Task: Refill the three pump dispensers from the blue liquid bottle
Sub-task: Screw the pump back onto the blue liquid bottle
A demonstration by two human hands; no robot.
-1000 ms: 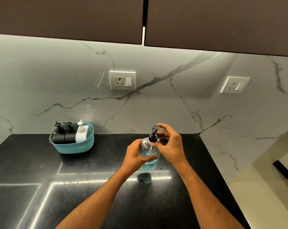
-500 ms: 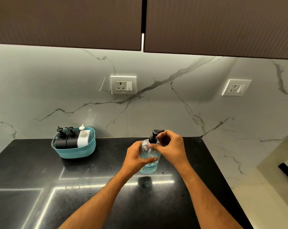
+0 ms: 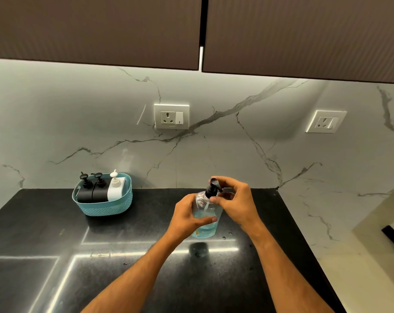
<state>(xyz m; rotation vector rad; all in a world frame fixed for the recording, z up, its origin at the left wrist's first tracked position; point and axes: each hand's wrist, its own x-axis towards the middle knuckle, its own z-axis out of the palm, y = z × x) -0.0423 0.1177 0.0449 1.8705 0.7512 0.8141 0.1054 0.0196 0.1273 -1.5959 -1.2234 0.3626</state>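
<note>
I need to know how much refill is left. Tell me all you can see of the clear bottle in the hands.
The clear plastic bottle of blue liquid stands upright on the black counter, roughly half full. Its black pump top is on. The left hand grips its body; the right hand holds the pump collar.

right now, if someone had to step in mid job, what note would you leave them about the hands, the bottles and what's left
Left hand grips the body of the clear bottle of blue liquid, which stands on the black counter.
Right hand pinches the collar of its black pump top, apparently to unscrew it; the top is on.
The three pump dispensers, two black and one white, sit in the teal basket at the back left, pumps on.
Done: nothing poured that shows.
Left: open the bottle, open and fill each dispenser, recap.
</note>
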